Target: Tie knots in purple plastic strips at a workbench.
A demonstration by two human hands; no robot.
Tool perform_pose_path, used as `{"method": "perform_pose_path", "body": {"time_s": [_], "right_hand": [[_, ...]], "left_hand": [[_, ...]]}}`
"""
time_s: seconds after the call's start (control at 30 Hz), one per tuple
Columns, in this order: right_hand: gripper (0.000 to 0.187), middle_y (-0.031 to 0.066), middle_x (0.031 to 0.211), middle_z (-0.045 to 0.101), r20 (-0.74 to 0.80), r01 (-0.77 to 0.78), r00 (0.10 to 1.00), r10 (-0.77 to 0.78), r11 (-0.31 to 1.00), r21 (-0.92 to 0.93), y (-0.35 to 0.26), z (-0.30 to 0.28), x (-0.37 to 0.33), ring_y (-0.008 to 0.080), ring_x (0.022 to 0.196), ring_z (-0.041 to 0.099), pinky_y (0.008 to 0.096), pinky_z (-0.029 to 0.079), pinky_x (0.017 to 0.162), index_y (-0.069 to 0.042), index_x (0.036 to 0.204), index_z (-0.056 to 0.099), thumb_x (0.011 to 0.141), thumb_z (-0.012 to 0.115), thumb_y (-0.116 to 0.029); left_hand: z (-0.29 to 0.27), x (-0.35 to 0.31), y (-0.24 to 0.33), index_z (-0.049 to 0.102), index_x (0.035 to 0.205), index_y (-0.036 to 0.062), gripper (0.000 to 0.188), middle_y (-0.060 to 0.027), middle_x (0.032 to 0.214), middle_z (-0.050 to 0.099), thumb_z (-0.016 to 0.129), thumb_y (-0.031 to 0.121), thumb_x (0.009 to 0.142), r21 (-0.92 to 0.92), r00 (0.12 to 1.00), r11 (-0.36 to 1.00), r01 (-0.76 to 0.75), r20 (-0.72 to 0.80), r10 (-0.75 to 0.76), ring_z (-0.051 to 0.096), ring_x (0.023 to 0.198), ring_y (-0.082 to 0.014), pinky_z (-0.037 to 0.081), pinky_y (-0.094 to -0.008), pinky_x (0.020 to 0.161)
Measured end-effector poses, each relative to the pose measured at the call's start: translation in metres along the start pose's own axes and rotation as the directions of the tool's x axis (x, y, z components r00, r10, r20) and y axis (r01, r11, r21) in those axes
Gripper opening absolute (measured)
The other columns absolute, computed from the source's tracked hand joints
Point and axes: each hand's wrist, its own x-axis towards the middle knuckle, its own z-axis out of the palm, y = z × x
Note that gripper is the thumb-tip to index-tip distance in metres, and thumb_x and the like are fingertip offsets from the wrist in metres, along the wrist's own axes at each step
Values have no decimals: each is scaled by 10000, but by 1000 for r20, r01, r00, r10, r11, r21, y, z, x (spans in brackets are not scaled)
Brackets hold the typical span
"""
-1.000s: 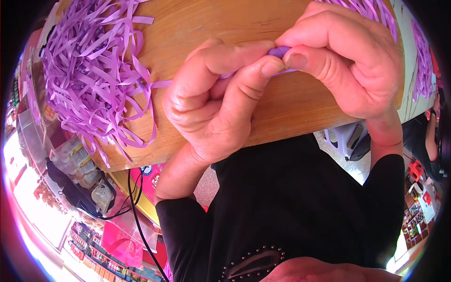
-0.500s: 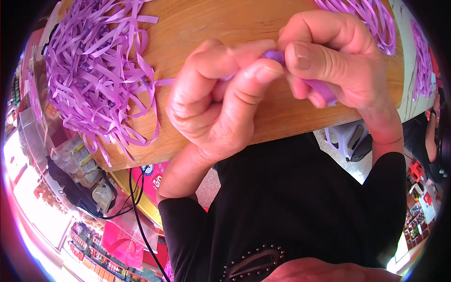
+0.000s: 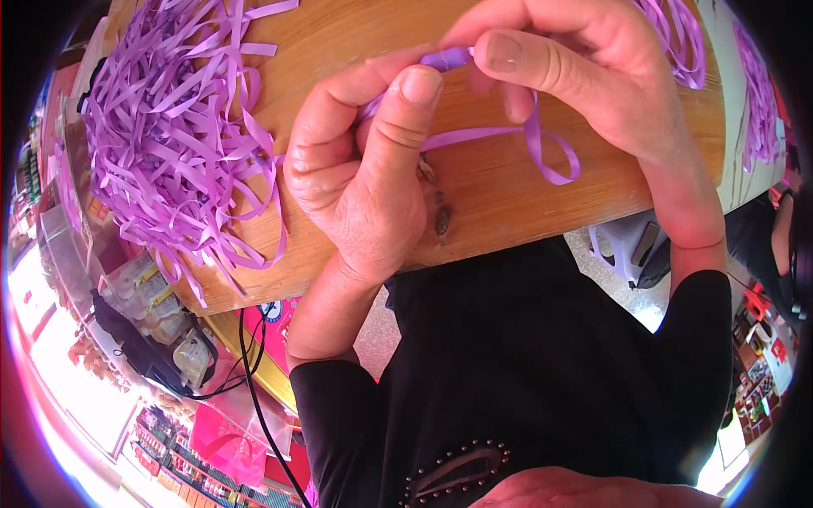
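Above the wooden table [image 3: 525, 207], my left hand [image 3: 364, 161] pinches a small purple roll [image 3: 446, 59] of ribbon between thumb and forefinger. A thin purple strand trails back under its fingers. My right hand [image 3: 584, 80] is closed at the roll's right end, thumb against the fingers, with a pale tip between them. Below that hand, a purple ribbon [image 3: 555, 175] hangs in a loop and runs left behind my left hand. A large heap of purple ribbons [image 3: 178, 135], some with darker rolled bits, lies on the left of the table.
More looped purple ribbons [image 3: 682, 46] lie at the table's far right, and another bunch [image 3: 760, 102] is on the white surface beyond. Black cables [image 3: 251, 372] hang below the left edge. A pale plastic stool [image 3: 627, 250] stands under the table. Another person's arm [image 3: 781, 237] shows at right.
Both hands have shifted up and left, and my right hand has turned. More of the purple roll now shows between them. A ribbon loop has come into sight below the right hand.
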Motion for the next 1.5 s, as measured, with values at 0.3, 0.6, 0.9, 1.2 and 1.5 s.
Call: {"method": "perform_pose_path", "body": {"time_s": [0.3,0.6,0.9,1.2,1.5], "right_hand": [[243,120,834,655,-52,401,872,-488,769,-498,10,9,5,207,693,657,266,498,562,6,1014,649,794,723,-65],[247,123,816,638,-86,241,931,-354,775,-584,-1,9,5,216,677,652,275,505,538,11,1005,651,772,723,-28],[256,120,793,631,-91,319,888,-451,745,-586,2,9,2,194,658,640,252,500,523,37,969,659,728,733,-6],[245,118,779,625,-53,405,833,-550,673,-619,8,4,3,199,644,630,240,499,518,35,948,660,721,740,-12],[228,112,774,611,-31,392,840,-541,646,-655,17,9,9,211,658,627,256,503,524,13,925,652,719,743,-21]], "left_hand": [[-2,1,3,629,949,2,100,41,659,508,567,78,934,-20,989,989,144,-31,-144,371,558,-35,268,-182,512],[0,5,5,645,1038,-20,174,46,693,508,566,99,940,138,992,983,124,18,-128,396,614,-32,294,-167,553],[-10,13,10,642,1060,-18,170,25,757,561,593,63,918,300,978,954,17,196,-79,436,653,-38,343,-166,592],[-22,22,7,627,1075,-29,198,-16,733,555,555,99,942,151,926,964,217,279,-252,459,649,-88,354,-210,583],[-37,34,0,628,1070,-30,226,-19,731,560,554,146,950,157,879,931,330,309,-363,472,653,-89,348,-206,575]]}}
